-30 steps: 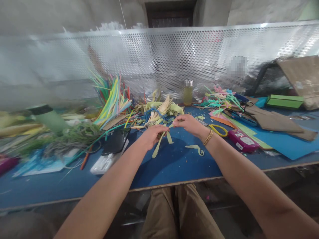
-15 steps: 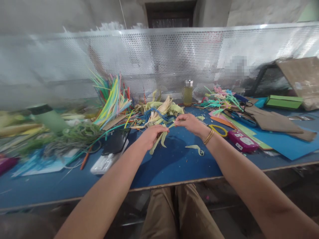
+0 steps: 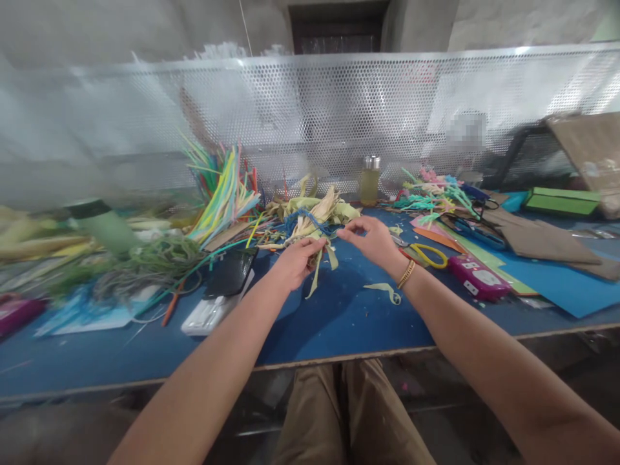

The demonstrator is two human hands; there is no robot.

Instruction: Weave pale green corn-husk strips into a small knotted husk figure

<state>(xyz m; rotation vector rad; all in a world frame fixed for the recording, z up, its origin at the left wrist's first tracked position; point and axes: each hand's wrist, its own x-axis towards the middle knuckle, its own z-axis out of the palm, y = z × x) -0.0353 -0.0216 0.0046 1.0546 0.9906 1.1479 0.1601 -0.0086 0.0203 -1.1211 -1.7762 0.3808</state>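
A limp, pale green strip (image 3: 314,279), which looks like corn husk, hangs from my left hand (image 3: 299,261). The fingers of that hand are closed on it, and its ends dangle over the blue tabletop. My right hand (image 3: 372,240) is just to the right, a small gap away. Its thumb and forefinger are bent together in a pinch, and whatever may be between the tips is too small to make out. Behind both hands lies a heap of pale husks (image 3: 322,210) with blue cord (image 3: 303,221) on it. A loose, curled strip (image 3: 386,290) rests below my right hand.
Yellow-handled scissors (image 3: 429,255) and a magenta device (image 3: 478,278) lie to the right, near coloured paper and cardboard (image 3: 537,236). A glass bottle (image 3: 369,182) stands behind. To the left are a black phone-like object (image 3: 230,274), tangled green cord (image 3: 162,261) and a green tumbler (image 3: 109,229).
My right fingers have come off the strip that both hands held. The strip now hangs from my left hand alone. The whole view has shifted slightly.
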